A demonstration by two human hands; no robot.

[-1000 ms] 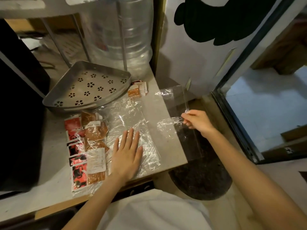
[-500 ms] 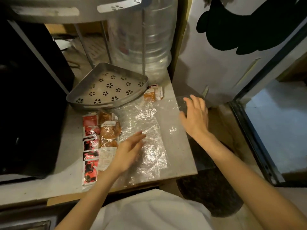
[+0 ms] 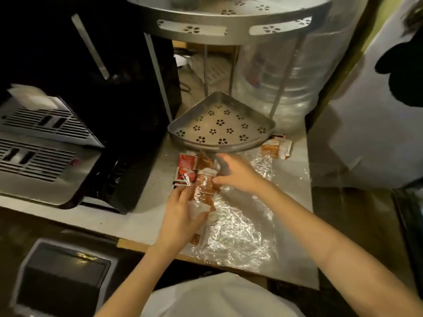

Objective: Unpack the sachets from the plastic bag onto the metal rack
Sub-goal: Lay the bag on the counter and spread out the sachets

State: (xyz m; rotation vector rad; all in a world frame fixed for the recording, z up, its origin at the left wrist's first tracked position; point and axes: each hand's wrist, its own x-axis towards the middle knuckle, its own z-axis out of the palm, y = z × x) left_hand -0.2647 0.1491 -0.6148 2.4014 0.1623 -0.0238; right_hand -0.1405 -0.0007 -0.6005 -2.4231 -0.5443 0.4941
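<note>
Much of the sachet pile [image 3: 202, 179] is hidden beneath the two hands and glare on the clear plastic bag [image 3: 238, 227], so a count cannot be made; printing on the packets is too blurred to be read. The sachets are seen as flat red-and-white and orange-brown packets, lying on the grey counter [image 3: 146, 216] at the left edge of the crinkled bag, just in front of the metal rack's lower tray [image 3: 220, 126]. The tray is perforated with flower-shaped holes and holds no packets. The rack's upper tier [image 3: 229, 30] is cut off by the top edge. Two more orange sachets [image 3: 277, 146] are seen beside the tray's right corner. The left hand [image 3: 180, 213] is laid over the near sachets with its fingers curled on a white-ended packet. The right hand [image 3: 238, 175] is held over the far sachets, fingers spread; whether anything is pinched cannot be told.
</note>
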